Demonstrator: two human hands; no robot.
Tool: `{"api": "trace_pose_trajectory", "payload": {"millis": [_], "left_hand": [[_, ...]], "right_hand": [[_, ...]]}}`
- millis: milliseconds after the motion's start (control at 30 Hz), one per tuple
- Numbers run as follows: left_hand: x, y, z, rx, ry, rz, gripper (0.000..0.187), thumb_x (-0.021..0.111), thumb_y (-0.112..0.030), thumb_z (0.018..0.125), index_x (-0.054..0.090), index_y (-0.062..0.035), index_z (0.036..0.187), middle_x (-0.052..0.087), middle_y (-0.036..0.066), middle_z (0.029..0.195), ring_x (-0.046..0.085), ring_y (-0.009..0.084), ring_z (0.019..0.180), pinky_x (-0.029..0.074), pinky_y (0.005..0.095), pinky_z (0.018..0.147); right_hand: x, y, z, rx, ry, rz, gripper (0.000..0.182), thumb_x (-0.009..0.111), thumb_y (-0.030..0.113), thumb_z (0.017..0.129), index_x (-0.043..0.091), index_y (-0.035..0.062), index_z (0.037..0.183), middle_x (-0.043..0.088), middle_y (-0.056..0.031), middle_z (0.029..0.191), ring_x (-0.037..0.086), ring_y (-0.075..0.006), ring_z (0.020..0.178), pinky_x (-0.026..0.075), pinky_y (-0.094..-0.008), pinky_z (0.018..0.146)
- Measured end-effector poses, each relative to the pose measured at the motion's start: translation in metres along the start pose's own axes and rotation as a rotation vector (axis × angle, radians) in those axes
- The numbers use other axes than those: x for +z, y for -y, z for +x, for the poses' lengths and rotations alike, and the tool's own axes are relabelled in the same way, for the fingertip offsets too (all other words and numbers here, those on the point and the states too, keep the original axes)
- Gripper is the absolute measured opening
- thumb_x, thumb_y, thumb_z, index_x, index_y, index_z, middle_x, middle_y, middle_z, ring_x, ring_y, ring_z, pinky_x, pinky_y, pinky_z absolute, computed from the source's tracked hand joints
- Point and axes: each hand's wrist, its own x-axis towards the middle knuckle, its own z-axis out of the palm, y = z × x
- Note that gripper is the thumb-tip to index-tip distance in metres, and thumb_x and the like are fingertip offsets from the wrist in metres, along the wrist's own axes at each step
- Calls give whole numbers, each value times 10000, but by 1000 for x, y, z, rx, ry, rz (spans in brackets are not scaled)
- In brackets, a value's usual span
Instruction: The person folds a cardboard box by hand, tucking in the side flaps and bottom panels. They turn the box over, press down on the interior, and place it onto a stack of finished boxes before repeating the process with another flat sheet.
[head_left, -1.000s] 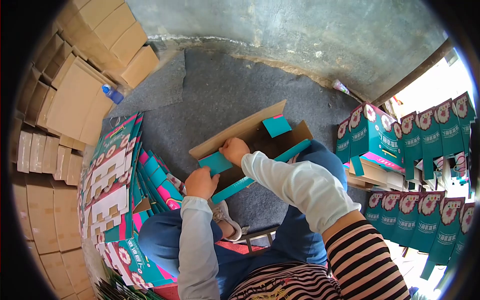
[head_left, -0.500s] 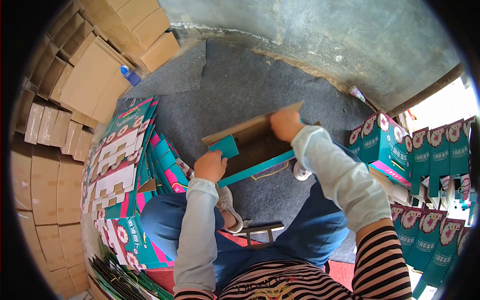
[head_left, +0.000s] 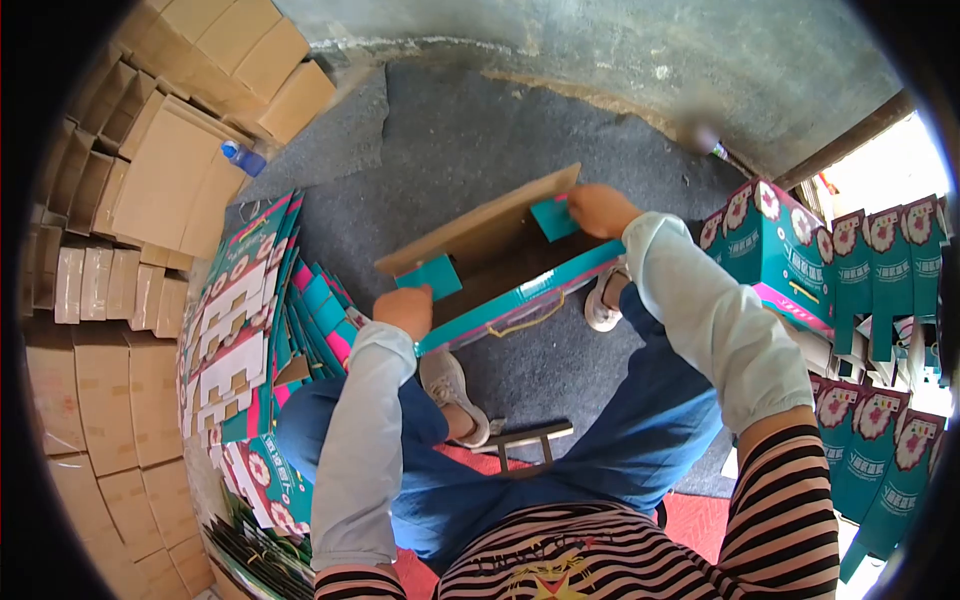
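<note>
One open carton [head_left: 490, 262] over the grey floor [head_left: 490, 130]: left hand [head_left: 403, 312] closed on its left end, by the left flap [head_left: 434, 277]; right hand [head_left: 603, 211] well apart at the right flap [head_left: 552, 218], pinching or merely touching, can't tell. Step seems end-flap folding; next move calls for even pressure on both.

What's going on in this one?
A person has both hands on an open teal box: the left hand at its left flap, the right hand at its right flap. The box's inside is exposed. Flattened cartons are piled at the left; similar printed boxes stand at the right.
</note>
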Motion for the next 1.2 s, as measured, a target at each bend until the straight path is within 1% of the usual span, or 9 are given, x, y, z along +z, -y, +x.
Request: {"api": "trace_pose_trajectory", "payload": {"millis": [133, 233, 333, 433, 633, 733, 867, 1067, 1200], "left_hand": [[-2, 6, -15, 2, 8, -103, 265, 512, -227, 876, 597, -62, 1066, 630, 172, 1034, 615, 349, 959, 489, 479, 789], [-8, 7, -18, -6, 42, -108, 306, 529, -229, 879, 595, -101, 1148, 602, 141, 1159, 588, 336, 1032, 475, 456, 847], [4, 16, -21, 52, -18, -101, 302, 567, -232, 857, 596, -98, 1126, 585, 132, 1187, 597, 325, 1018, 474, 461, 820], [18, 23, -28, 129, -125, -8, 319, 624, -248, 817, 585, -85, 1088, 574, 123, 1195, 620, 303, 981, 464, 455, 785], [19, 24, -40, 109, -225, 19, 397, 634, -236, 804, 572, -112, 1176, 583, 115, 1159, 576, 324, 1048, 413, 487, 902], [30, 25, -44, 94, -326, 64, 418, 635, -251, 814, 555, -133, 1207, 584, 104, 1153, 572, 315, 1040, 355, 532, 966], [27, 28, -47, 109, -353, 129, 369, 613, -283, 837, 573, -119, 1165, 607, 97, 1002, 601, 281, 947, 319, 566, 979], [17, 30, -46, -145, -206, -26, 407, 611, -382, 827, 577, -46, 1054, 634, 142, 905, 618, 327, 888, 418, 514, 886], [11, 20, -35, -149, -352, -253, 412, 616, -396, 829, 573, -33, 1020, 645, 169, 910, 630, 359, 854, 482, 474, 737]], "right_hand": [[-3, -5, 3, 394, 89, 524, 440, 464, 359, 884, 625, -41, 972, 635, -255, 1007, 656, -328, 859, 516, -443, 656], [-16, -2, -6, 563, 25, 1077, 741, 417, 620, 884, 463, 8, 1297, 554, -250, 1188, 578, -368, 1066, 460, -453, 875], [-31, -3, -9, 644, 62, 1275, 916, 417, 743, 801, 360, 43, 1389, 465, -262, 1291, 519, -387, 1139, 397, -463, 960], [-34, -3, -5, 647, 149, 1229, 977, 501, 743, 753, 334, 35, 1405, 446, -245, 1324, 459, -377, 1208, 343, -470, 1011], [-41, -26, -5, 361, 387, 1182, 790, 638, 461, 810, 337, 58, 1419, 436, -193, 1367, 419, -333, 1262, 347, -409, 1020], [-27, -27, -8, 296, 270, 997, 644, 630, 344, 840, 406, 103, 1393, 460, -168, 1353, 434, -318, 1252, 360, -387, 1015], [-30, -26, -11, 129, 427, 648, 591, 628, 304, 850, 440, 97, 1370, 447, -174, 1370, 433, -325, 1262, 365, -401, 1018], [-39, -1, -14, 50, 394, 261, 614, 674, 184, 820, 425, 85, 1373, 415, -177, 1387, 424, -351, 1257, 346, -408, 1044], [-40, 26, -3, -76, 386, -181, 761, 763, 213, 723, 402, 96, 1383, 388, -162, 1407, 387, -347, 1284, 346, -434, 1045]]}}
